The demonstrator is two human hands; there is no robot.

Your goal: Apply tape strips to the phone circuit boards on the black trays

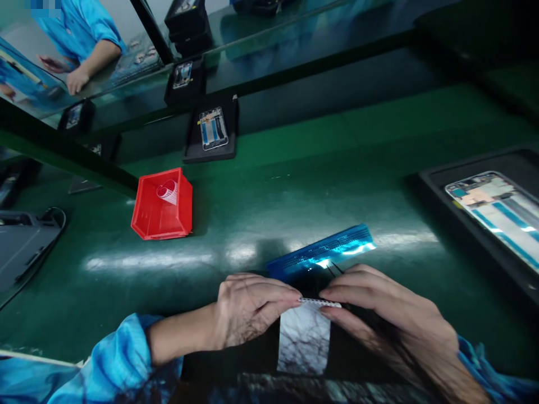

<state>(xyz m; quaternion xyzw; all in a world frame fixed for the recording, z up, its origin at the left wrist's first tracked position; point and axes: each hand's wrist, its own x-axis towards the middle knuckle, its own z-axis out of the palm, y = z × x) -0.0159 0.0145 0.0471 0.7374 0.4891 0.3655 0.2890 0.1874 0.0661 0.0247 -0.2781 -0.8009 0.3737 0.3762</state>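
Observation:
My left hand and my right hand meet at the near edge of the green bench. Between their pinched fingertips is a small white strip. It lies over the top edge of a glossy rectangular panel on a dark tray below my hands. Thin black tweezers poke out from under my right hand. A shiny blue strip lies on the bench just beyond my fingers.
A red plastic bin with a roll of white tape stands to the left. Black trays with phone frames sit at the right and on the belt behind. Another person's arm in a blue sleeve rests far left. A grey device lies at the left edge.

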